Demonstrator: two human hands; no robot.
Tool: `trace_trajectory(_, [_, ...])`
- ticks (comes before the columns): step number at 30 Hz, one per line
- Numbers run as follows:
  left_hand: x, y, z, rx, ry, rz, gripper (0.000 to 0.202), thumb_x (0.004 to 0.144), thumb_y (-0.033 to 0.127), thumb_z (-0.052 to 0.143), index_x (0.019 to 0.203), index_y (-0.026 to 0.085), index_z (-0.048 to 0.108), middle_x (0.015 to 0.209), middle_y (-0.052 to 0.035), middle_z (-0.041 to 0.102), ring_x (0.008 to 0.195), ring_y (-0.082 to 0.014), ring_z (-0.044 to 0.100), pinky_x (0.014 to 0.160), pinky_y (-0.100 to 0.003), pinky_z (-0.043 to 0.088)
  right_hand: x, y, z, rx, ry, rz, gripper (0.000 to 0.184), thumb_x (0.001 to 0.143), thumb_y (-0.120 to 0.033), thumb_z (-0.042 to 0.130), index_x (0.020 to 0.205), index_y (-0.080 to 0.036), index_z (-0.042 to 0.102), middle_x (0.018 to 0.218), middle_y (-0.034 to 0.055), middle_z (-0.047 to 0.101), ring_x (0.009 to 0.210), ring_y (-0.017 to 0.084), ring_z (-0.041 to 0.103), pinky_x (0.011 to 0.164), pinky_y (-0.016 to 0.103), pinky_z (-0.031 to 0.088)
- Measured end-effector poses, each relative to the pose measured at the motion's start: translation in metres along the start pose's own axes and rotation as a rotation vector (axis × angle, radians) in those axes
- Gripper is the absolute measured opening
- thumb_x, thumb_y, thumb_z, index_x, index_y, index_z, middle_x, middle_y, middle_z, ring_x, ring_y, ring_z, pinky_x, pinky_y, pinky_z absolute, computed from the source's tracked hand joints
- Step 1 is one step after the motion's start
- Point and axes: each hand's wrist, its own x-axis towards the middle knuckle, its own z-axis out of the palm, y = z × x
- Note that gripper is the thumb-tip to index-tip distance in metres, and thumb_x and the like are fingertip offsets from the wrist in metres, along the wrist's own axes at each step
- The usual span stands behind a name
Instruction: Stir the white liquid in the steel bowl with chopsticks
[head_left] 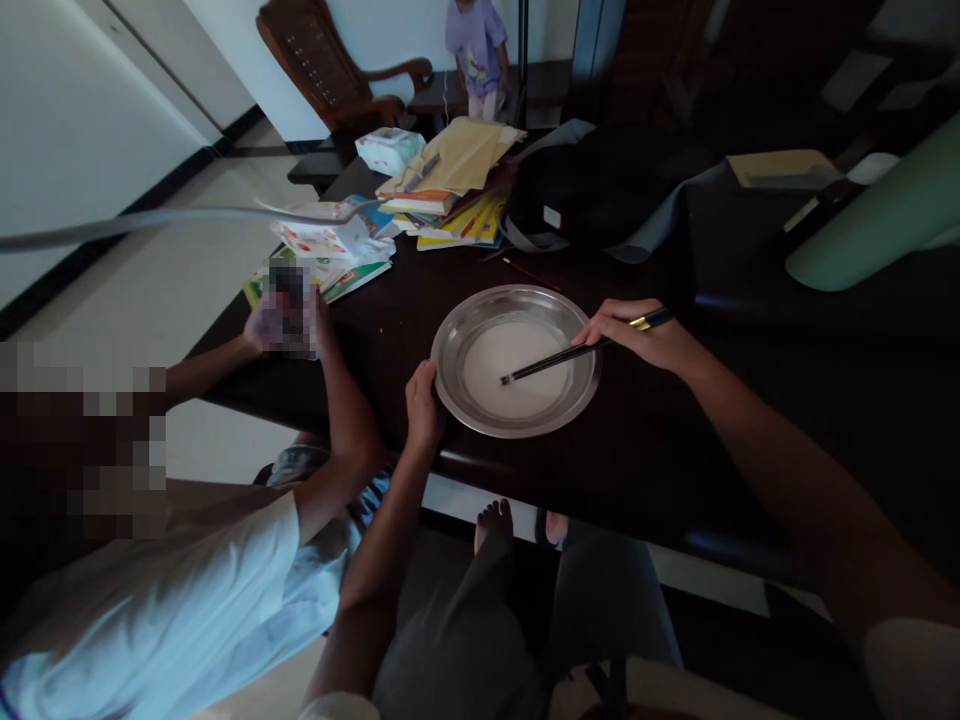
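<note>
A round, shallow metal bowl (448, 392) rests on the dark table, with a whitish liquid (487, 360) across its bottom. On the bowl's left rim my left hand (424, 405) is closed, thumb on top and fingers around the outside edge. My right hand (637, 332) grips a pair of black chopsticks (551, 360) with gold bands, reaching in over the bowl's right rim. Their tips lie close together at the liquid, near the middle of the bowl.
Beside me on the left sits a person in a light shirt (225, 560), hands around a blurred object. Behind the bowl are stacked books and envelopes (457, 165), a tissue pack (390, 150) and a black bag (592, 190). A green bottle (862, 220) is at right; another person (477, 50) stands beyond.
</note>
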Motion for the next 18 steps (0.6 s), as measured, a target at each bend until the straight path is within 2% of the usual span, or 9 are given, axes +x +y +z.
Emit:
trace_trajectory(3, [0.0002, -0.0009, -0.0011, 0.013, -0.032, 0.043, 0.035, 0.093, 0.019, 0.055, 0.059, 0.021, 0.047, 0.064, 0.0011, 0.048, 0.072, -0.0158, 0.047, 0.070, -0.024, 0.044, 0.0006, 0.0014, -0.0007, -0.070, 0.060, -0.002, 0.029, 0.090, -0.051, 0.070, 0.074, -0.029, 0.078, 0.089, 0.0034, 0.082, 0.091, 0.025, 0.076, 0.089, 0.044, 0.058])
trace_trajectory(6, [0.0003, -0.0023, -0.0013, 0.023, -0.026, 0.044, 0.035, 0.093, 0.020, 0.055, 0.059, 0.021, 0.047, 0.064, 0.0010, 0.049, 0.073, -0.0158, 0.048, 0.070, -0.024, 0.044, 0.0002, -0.0011, -0.0055, -0.037, 0.130, 0.016, 0.038, 0.093, -0.055, 0.067, 0.066, -0.029, 0.074, 0.082, 0.0044, 0.080, 0.087, 0.026, 0.077, 0.088, 0.045, 0.059])
trace_trajectory(9, [0.0000, -0.0024, -0.0007, 0.025, -0.009, 0.021, 0.035, 0.094, 0.021, 0.055, 0.060, 0.021, 0.047, 0.064, 0.0011, 0.049, 0.073, -0.0156, 0.049, 0.069, -0.024, 0.044, -0.0014, -0.0054, -0.0043, 0.001, 0.069, 0.035, 0.043, 0.093, -0.059, 0.065, 0.062, -0.029, 0.072, 0.079, 0.0048, 0.080, 0.083, 0.026, 0.077, 0.085, 0.044, 0.059])
trace_trajectory(13, [-0.0006, -0.0009, -0.0005, 0.015, -0.015, 0.016, 0.035, 0.094, 0.022, 0.056, 0.060, 0.021, 0.047, 0.064, 0.0013, 0.049, 0.073, -0.0154, 0.048, 0.070, -0.023, 0.044, -0.0013, -0.0047, 0.0023, -0.029, -0.005, 0.020, 0.031, 0.089, -0.054, 0.071, 0.073, -0.028, 0.078, 0.089, 0.0029, 0.083, 0.090, 0.025, 0.077, 0.087, 0.042, 0.060])
trace_trajectory(15, [-0.0007, -0.0002, -0.0007, 0.004, -0.024, 0.023, 0.035, 0.094, 0.021, 0.056, 0.060, 0.022, 0.047, 0.064, 0.0014, 0.049, 0.072, -0.0155, 0.048, 0.070, -0.023, 0.045, -0.0004, -0.0026, 0.0005, -0.038, 0.047, 0.017, 0.028, 0.089, -0.052, 0.072, 0.075, -0.029, 0.078, 0.089, 0.0027, 0.083, 0.090, 0.025, 0.076, 0.087, 0.043, 0.060])
trace_trajectory(18, [-0.0009, 0.0006, -0.0007, -0.002, -0.035, 0.029, 0.033, 0.093, 0.021, 0.056, 0.061, 0.022, 0.048, 0.064, 0.0012, 0.049, 0.072, -0.0159, 0.048, 0.070, -0.024, 0.045, 0.0000, -0.0014, -0.0059, 0.025, 0.133, 0.019, 0.037, 0.092, -0.054, 0.068, 0.065, -0.030, 0.075, 0.080, 0.0037, 0.081, 0.083, 0.026, 0.077, 0.086, 0.046, 0.060])
